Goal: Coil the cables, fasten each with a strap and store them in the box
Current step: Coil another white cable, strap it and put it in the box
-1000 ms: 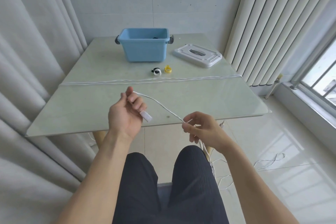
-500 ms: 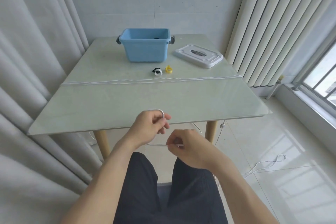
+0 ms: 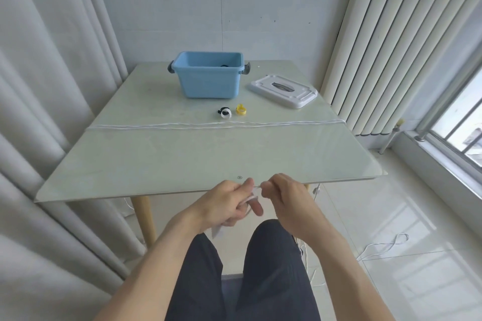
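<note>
I had both hands close together, left hand [image 3: 229, 203] and right hand [image 3: 284, 195] pinching the white cable [image 3: 257, 188] at the tabletop [image 3: 182, 159] edge.

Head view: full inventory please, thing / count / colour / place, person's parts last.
box: 1, blue, open, far middle of table; something dark inside, unclear what
lid: 1, white, flat on table right of box
straps: 2 rolled, one black-and-white, one yellow, in front of box
cable on table: white strands, stretched across table from left edge to right edge
cable in hands: white, held between both hands at near table edge, trailing to floor
table: 1, pale green glass top, wooden legs
curtains: pale, left and right
left hand: grips cable
right hand: pinches cable
</note>
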A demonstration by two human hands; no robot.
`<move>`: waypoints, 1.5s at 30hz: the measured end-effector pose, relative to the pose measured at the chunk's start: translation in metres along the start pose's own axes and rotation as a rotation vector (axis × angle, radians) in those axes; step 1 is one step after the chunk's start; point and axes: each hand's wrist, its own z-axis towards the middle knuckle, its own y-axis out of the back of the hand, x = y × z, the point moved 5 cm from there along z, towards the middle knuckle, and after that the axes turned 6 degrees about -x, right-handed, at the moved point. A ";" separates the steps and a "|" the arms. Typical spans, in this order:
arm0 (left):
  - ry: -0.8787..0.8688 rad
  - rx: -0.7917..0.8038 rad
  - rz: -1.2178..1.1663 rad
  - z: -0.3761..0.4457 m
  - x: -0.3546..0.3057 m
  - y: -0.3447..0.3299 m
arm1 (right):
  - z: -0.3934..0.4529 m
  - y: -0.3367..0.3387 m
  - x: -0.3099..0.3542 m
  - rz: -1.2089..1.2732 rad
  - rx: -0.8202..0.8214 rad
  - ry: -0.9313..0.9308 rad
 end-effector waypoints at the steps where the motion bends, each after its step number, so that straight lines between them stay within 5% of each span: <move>1: -0.020 -0.037 -0.049 0.002 -0.002 0.002 | 0.000 -0.003 -0.002 0.073 -0.039 -0.022; 7: -0.065 -0.160 -0.625 0.008 -0.005 0.012 | 0.001 -0.030 0.008 0.807 0.022 -0.187; 12: 0.013 -0.212 -0.872 0.008 0.005 0.016 | 0.006 -0.038 0.014 0.873 -0.020 -0.182; 18: 0.060 -0.310 -0.901 0.001 0.005 0.031 | 0.016 -0.023 0.027 0.696 -0.046 -0.114; 21: 0.015 -0.348 -0.873 0.001 0.000 0.030 | 0.020 -0.015 0.033 0.720 -0.227 -0.181; 25: -0.054 -0.181 -0.791 -0.006 -0.007 0.016 | 0.018 -0.013 0.032 0.837 -0.381 -0.286; 30: -0.037 -0.051 -0.792 -0.011 -0.007 0.016 | 0.015 -0.020 0.033 0.988 -0.226 -0.278; 37: -0.167 -0.273 -1.236 -0.013 0.001 0.035 | -0.006 -0.027 0.033 0.673 0.104 -0.106; 45: -0.225 -0.386 -1.207 -0.015 0.003 0.045 | -0.011 -0.013 -0.009 0.224 -0.076 -0.310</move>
